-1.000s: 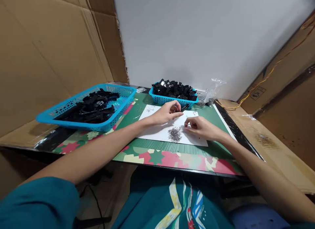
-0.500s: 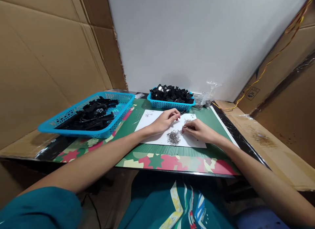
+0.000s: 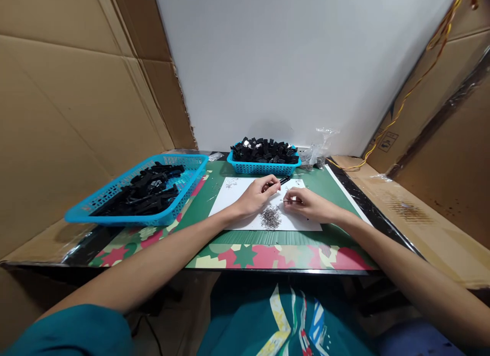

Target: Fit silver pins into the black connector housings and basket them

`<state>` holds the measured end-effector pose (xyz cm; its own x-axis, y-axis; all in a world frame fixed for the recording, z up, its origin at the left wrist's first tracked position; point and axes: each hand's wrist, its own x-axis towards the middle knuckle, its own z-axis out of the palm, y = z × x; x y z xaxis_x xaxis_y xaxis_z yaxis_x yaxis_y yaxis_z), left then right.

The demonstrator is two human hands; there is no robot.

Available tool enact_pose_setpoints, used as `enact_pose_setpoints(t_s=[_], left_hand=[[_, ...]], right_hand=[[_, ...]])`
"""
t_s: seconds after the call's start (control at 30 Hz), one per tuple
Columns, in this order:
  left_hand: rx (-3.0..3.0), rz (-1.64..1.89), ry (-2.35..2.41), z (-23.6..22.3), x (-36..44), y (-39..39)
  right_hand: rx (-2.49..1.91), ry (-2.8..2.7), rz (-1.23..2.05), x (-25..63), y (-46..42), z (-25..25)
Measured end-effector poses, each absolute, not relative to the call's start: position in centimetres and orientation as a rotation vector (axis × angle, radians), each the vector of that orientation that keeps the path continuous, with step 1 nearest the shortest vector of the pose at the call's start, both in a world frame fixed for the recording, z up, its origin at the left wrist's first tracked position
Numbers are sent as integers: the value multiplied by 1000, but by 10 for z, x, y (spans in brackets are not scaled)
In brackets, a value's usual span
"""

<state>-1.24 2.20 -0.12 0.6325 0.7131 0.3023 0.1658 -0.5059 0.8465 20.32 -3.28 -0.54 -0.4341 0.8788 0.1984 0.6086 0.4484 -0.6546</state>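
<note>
My left hand [image 3: 257, 194] rests over a white sheet of paper [image 3: 225, 205], its fingers closed around a narrow black piece [image 3: 285, 180] that sticks out past the fingertips. Facing it, my right hand [image 3: 308, 204] is pinched on a thin, metal-looking tool [image 3: 288, 200] whose tip points left; its exact kind is too small to make out. Between and below the two hands lies a pile of tiny metal parts [image 3: 270, 218]. A smaller scatter of the same parts [image 3: 230, 183] sits near the sheet's far left corner.
A large blue basket [image 3: 168, 215] with long black pieces stands on the left. Behind the paper is a smaller blue basket [image 3: 264, 168] heaped with short black pieces. Clear plastic bags [image 3: 317, 154] lie beside it. Cardboard walls [image 3: 76, 91] and a yellow-orange wire [image 3: 401, 113] flank the table.
The black piece now shows more clearly in my left hand, which has shifted slightly right. My right hand's fingers have turned a little. The whole view has tilted slightly.
</note>
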Motion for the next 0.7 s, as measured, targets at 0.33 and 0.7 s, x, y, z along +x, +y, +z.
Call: enact_pose_setpoints(t_s=[0.33, 0.7], left_hand=[[2238, 731, 662, 3, -12, 16], [2177, 725, 588, 8, -7, 12]], right_hand=[[-1100, -1704, 882, 208, -29, -1], [-960, -1594, 985, 204, -34, 0]])
